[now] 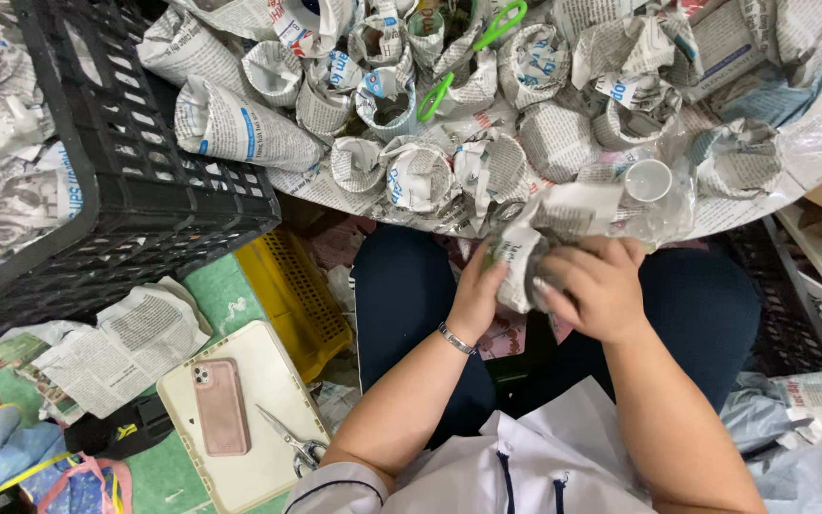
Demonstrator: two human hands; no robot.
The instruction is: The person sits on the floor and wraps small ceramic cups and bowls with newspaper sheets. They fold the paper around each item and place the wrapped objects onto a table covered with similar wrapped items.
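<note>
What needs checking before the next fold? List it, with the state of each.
1. Both hands on the bundle: ok. The left hand and right hand clasp the newspaper-wrapped item.
2. Item fully covered: cannot tell; the hands hide most of it.
3. Loose paper end: not ok. A flap of newspaper sticks up above the hands.
4. White cup clear of the work: ok, it sits apart on the table.
5. Green scissors out of the way: ok, far back among the wrapped bundles.
</note>
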